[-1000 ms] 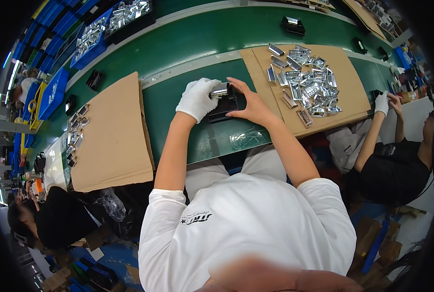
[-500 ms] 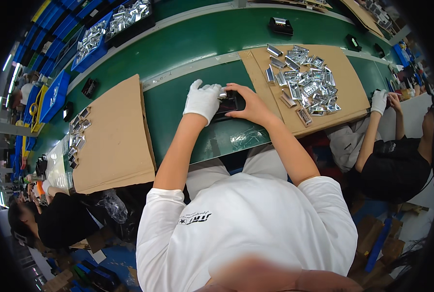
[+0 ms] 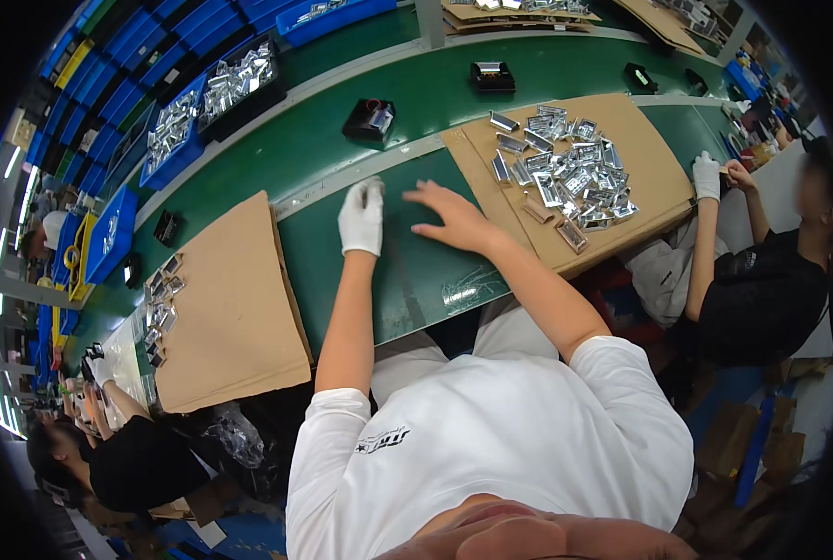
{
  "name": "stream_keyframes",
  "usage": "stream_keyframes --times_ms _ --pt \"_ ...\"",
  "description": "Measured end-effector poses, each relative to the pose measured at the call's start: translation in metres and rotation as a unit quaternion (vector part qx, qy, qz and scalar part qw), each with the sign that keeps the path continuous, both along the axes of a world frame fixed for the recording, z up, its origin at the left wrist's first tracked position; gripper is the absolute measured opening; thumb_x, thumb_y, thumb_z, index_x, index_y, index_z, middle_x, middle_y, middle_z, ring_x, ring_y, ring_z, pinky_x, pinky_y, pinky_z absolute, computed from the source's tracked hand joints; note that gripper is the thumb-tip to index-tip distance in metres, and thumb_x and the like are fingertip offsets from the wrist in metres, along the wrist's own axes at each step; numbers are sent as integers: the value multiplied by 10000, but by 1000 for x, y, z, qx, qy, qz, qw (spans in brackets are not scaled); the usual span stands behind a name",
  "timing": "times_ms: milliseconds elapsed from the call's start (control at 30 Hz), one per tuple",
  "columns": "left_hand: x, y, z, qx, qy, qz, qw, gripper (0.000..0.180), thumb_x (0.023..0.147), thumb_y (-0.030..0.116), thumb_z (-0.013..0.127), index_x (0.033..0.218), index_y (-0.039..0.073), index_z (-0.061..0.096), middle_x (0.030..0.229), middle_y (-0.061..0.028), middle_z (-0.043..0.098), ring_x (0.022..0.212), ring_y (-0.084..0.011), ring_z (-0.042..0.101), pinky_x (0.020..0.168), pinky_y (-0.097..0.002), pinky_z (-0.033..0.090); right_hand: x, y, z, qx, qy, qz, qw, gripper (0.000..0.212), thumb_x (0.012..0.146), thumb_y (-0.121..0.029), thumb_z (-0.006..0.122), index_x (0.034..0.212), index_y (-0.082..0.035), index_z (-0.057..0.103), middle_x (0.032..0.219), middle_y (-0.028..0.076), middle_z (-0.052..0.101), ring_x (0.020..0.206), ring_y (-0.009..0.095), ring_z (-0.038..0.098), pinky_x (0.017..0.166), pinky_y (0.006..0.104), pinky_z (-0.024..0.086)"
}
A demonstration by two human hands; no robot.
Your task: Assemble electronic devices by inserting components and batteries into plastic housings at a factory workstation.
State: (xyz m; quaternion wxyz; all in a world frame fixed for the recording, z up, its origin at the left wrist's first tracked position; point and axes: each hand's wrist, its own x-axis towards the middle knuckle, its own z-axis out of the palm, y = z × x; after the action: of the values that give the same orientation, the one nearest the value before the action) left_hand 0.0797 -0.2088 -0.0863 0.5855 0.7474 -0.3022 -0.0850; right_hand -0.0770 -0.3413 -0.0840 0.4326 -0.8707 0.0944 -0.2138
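My left hand [image 3: 361,220], in a white glove, is above the green work surface [image 3: 402,280], its fingers pointing away from me with nothing visible in them. To its right, my bare right hand [image 3: 455,218] is open, fingers spread and slightly blurred, and also holds nothing. Beyond both hands, apart from them, a black open box [image 3: 370,121] with a silvery metal piece and a bit of red in it rests on the green conveyor belt [image 3: 435,103]. A heap of shiny metal housings [image 3: 580,168] lies on the cardboard sheet [image 3: 654,140] at right.
Another cardboard sheet [image 3: 225,317] at left carries several metal pieces [image 3: 162,303]. More black boxes [image 3: 492,77] stand along the belt. Blue bins [image 3: 172,135] of metal parts line the far left. A co-worker [image 3: 752,280] sits at right, another [image 3: 127,462] at left.
The black box, between my hands before, now rests on the belt farther away. Both hands have let go and drawn apart from it. The view has shifted a little.
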Motion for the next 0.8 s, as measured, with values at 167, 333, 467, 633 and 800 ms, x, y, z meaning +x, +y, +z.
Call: stream_keyframes --times_ms 167,333,467,633,800 --pt "-21 -13 -5 154 -83 -42 984 238 946 201 593 1075 51 726 1021 -82 759 877 -274 702 800 -332 536 0 10 -24 -277 79 -35 957 470 914 -338 678 1327 -127 608 1549 89 454 1467 285 370 1187 404 309" --pt "-15 -13 -13 128 -137 -70 980 214 910 166 616 1056 65 735 1016 -80 762 866 -295 703 785 -349 543 1 9 -23 -252 67 -27 965 434 923 -366 660 1280 -119 646 1535 98 474 1463 288 374 1198 406 288" --pt "-14 -12 -12 131 -96 -95 982 212 918 123 630 1094 48 722 1020 -82 753 879 -230 697 819 -301 538 -1 10 -18 -240 66 -33 968 412 913 -326 679 1264 -114 648 1523 88 490 1458 272 385 1194 402 296" --pt "-16 -13 -6 116 -74 -87 987 177 918 115 626 1038 34 728 1009 -73 753 875 -220 695 818 -319 541 -4 4 -15 -185 48 -22 981 335 899 -234 699 1201 -102 644 1437 113 553 1378 292 477 1160 408 347" --pt "4 -11 -48 113 -88 -84 986 227 900 145 622 1088 69 725 967 -93 756 858 -293 698 778 -340 540 -15 51 94 237 -169 100 951 283 880 -126 700 1145 -120 600 1293 129 606 1258 317 558 1093 439 415"
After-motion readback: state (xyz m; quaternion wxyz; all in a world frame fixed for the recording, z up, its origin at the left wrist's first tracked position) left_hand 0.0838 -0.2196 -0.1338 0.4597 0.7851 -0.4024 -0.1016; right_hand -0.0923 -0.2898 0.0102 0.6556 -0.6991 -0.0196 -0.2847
